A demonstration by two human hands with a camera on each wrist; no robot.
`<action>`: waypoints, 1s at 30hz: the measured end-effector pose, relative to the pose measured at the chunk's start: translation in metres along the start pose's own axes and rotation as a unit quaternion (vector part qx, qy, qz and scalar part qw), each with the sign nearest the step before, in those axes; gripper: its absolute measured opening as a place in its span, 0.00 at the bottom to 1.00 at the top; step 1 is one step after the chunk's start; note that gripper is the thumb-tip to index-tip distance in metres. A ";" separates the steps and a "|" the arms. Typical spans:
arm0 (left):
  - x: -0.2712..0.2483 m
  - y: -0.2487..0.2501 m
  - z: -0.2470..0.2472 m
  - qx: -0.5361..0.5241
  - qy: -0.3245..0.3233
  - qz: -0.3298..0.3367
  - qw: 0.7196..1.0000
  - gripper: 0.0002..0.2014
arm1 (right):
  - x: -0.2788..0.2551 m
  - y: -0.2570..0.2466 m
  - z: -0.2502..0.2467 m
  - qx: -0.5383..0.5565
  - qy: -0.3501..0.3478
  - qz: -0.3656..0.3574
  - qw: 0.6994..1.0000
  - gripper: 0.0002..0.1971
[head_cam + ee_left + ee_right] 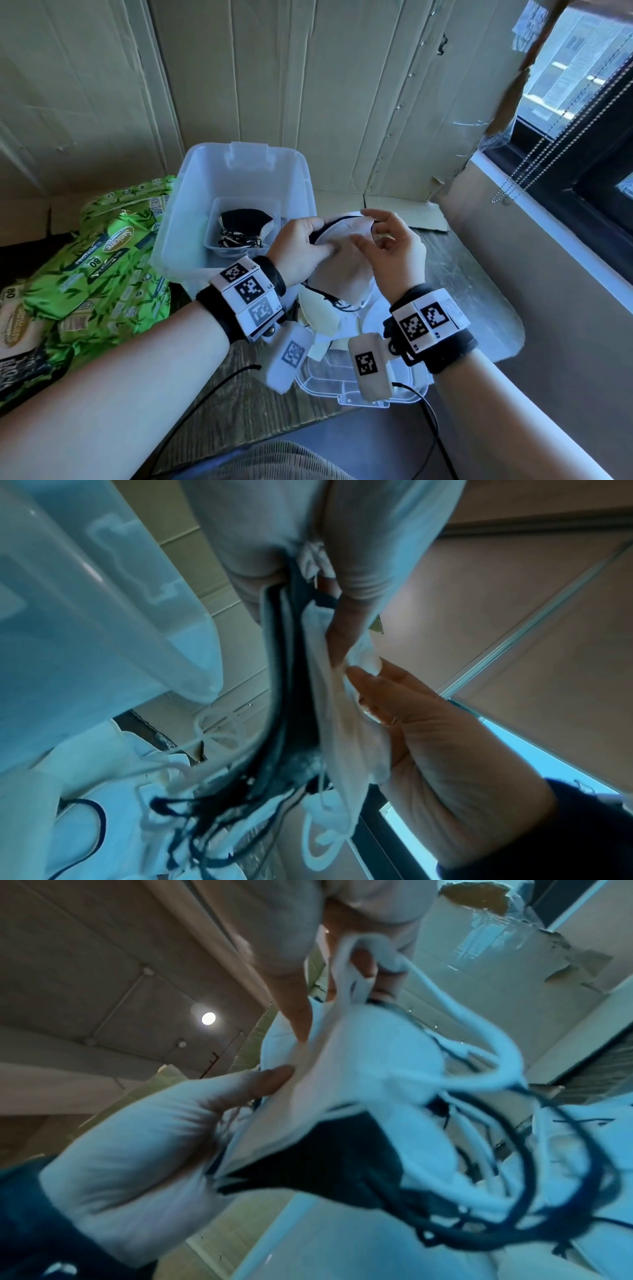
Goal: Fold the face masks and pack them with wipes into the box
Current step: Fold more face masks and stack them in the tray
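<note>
Above the worktop [455, 274], beside the box [191, 212], the left hand [301, 246] pinches the white mask [342, 263] folded while the right hand's [394, 253] curled fingers seemingly tuck its ear loop.

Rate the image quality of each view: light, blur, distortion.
Head view: sharp, daylit from the window, edges bowed by the wide angle. Left wrist view: blue cast, box soft, straps smeared. Right wrist view: motion blur on the white mask, ceiling lamp glaring.
</note>
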State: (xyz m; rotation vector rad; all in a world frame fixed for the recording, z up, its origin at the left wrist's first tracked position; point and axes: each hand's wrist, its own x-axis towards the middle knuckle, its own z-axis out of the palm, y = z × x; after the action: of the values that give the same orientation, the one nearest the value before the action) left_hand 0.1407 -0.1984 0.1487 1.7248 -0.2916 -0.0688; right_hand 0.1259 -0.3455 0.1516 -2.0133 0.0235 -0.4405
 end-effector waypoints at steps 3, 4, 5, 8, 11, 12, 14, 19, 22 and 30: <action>0.001 -0.002 -0.002 -0.019 -0.013 0.032 0.999 0.27 | -0.001 -0.001 0.002 -0.023 0.038 -0.061 0.997 0.13; -0.001 -0.001 -0.002 -0.026 -0.015 0.039 0.999 0.30 | -0.002 0.000 0.003 -0.013 0.061 -0.082 0.995 0.13; -0.001 -0.002 -0.002 -0.027 -0.013 0.046 0.999 0.31 | -0.002 0.000 0.003 0.000 0.079 -0.098 0.992 0.13; 0.000 -0.002 -0.004 0.017 -0.003 0.048 0.999 0.25 | -0.002 0.001 0.000 0.032 0.054 -0.110 0.992 0.12; 0.000 0.001 -0.003 0.030 0.002 0.003 1.000 0.12 | 0.000 0.002 -0.001 0.079 -0.038 -0.013 0.996 0.11; 0.000 0.002 -0.002 0.028 0.000 -0.008 1.000 0.09 | 0.000 0.002 -0.001 0.098 -0.049 0.013 0.994 0.11; -0.001 0.004 -0.001 0.014 -0.009 -0.019 1.000 0.08 | 0.000 0.001 -0.002 0.125 -0.050 0.038 0.990 0.13; 0.000 0.003 0.001 -0.021 -0.026 -0.026 0.999 0.06 | 0.002 -0.002 -0.005 0.159 -0.046 0.069 0.984 0.15; 0.002 -0.001 0.003 -0.020 -0.031 -0.015 0.999 0.11 | 0.005 0.000 -0.005 0.133 -0.044 0.074 0.987 0.14; 0.004 -0.002 0.001 0.024 -0.065 0.061 0.996 0.30 | 0.010 0.008 -0.012 -0.038 -0.077 -0.017 0.996 0.13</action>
State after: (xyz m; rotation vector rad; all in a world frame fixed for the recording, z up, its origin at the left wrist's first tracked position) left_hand 0.1443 -0.2002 0.1471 1.7505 -0.4982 -0.0862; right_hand 0.1327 -0.3616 0.1531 -2.1198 -0.0899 -0.3087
